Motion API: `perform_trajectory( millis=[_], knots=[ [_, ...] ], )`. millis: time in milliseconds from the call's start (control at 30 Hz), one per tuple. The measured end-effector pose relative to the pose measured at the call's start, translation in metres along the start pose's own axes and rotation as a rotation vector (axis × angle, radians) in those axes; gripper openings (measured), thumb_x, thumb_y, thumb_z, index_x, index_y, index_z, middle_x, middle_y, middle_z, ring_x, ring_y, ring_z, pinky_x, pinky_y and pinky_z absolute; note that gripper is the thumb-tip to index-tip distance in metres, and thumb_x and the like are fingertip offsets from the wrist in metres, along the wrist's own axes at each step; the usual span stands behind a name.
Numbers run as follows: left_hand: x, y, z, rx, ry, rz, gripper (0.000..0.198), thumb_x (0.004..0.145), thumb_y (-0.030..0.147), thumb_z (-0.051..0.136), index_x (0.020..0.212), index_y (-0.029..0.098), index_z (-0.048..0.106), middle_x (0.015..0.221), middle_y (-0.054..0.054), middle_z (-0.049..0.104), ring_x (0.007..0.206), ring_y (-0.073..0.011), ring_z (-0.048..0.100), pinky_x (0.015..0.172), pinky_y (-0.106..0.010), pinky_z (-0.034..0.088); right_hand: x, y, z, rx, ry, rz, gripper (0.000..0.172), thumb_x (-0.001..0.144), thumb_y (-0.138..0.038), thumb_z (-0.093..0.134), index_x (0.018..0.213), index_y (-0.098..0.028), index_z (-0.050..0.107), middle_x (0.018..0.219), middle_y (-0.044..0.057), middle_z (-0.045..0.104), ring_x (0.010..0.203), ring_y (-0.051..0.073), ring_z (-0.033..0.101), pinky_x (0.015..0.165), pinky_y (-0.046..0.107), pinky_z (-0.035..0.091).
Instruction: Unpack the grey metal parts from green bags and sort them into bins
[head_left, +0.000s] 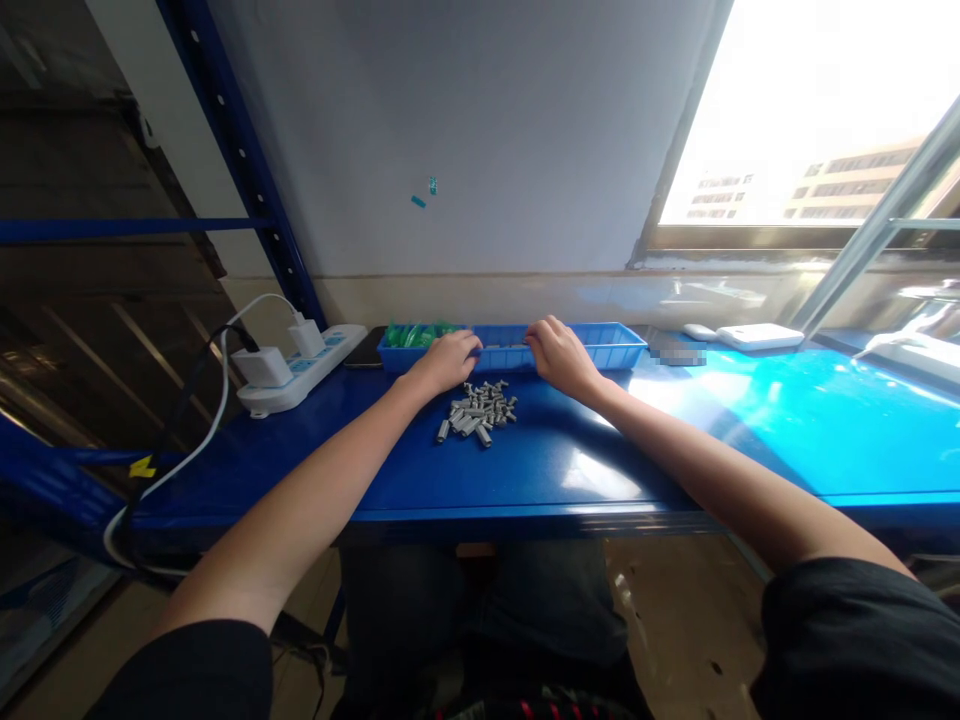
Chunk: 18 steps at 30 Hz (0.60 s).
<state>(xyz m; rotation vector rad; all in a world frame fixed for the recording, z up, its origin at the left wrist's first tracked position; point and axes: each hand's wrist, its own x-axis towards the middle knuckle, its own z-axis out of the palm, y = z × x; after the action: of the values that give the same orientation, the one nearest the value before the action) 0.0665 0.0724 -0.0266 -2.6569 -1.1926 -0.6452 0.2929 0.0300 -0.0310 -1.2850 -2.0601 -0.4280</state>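
Observation:
A long blue plastic tray [619,355] stands at the back of the table, against the wall. Over its front wall, left of the middle, is my left hand [448,362], fingers curled together; whatever is between them is hidden. My right hand [559,355] reaches over the tray right of the middle, its fingertips pinched and too small to show what they hold. Green plastic packaging [420,334] fills the tray's left end. A few grey pieces lie in its middle section. In front of the tray sits a loose pile of small grey metal hex standoffs [480,408].
A white power strip [307,372] with plugged-in chargers and cables lies on the left. Behind it rises a blue metal rack post [232,140]. A dark flat object [365,348] adjoins the tray's left end. White devices [759,337] lie at right under the window.

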Motion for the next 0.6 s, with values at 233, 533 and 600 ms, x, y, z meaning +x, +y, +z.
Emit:
perform_trajectory(
  millis=[233, 533, 600],
  knots=[
    [0.002, 0.0, -0.001, 0.003, -0.023, 0.006, 0.023, 0.085, 0.021, 0.046, 0.099, 0.018, 0.064, 0.109, -0.009, 0.063, 0.105, -0.0253, 0.059, 0.093, -0.037, 0.048, -0.004, -0.012, -0.005, 0.09, -0.042, -0.115, 0.03, 0.094, -0.022, 0.037, 0.108, -0.017, 0.063, 0.103, 0.013, 0.061, 0.095, 0.024, 0.056, 0.088, 0.036, 0.044],
    [-0.005, 0.022, -0.005, -0.055, 0.192, 0.045, 0.038, 0.086, 0.035, 0.056, 0.121, 0.019, 0.056, 0.123, -0.009, 0.057, 0.117, -0.0264, 0.049, 0.104, -0.039, 0.038, 0.001, -0.018, -0.002, 0.362, 0.062, 0.09, 0.021, 0.087, -0.029, 0.053, 0.095, -0.017, 0.068, 0.092, 0.008, 0.069, 0.083, 0.019, 0.062, 0.08, 0.031, 0.048],
    [-0.006, 0.035, -0.009, -0.115, 0.243, 0.105, 0.036, 0.088, 0.035, 0.056, 0.12, 0.018, 0.055, 0.117, -0.008, 0.06, 0.111, -0.0244, 0.052, 0.1, -0.037, 0.041, 0.003, -0.024, -0.007, 0.468, 0.074, 0.21, 0.023, 0.086, -0.035, 0.055, 0.086, -0.016, 0.069, 0.079, 0.006, 0.07, 0.073, 0.018, 0.062, 0.071, 0.029, 0.048]
  ],
)
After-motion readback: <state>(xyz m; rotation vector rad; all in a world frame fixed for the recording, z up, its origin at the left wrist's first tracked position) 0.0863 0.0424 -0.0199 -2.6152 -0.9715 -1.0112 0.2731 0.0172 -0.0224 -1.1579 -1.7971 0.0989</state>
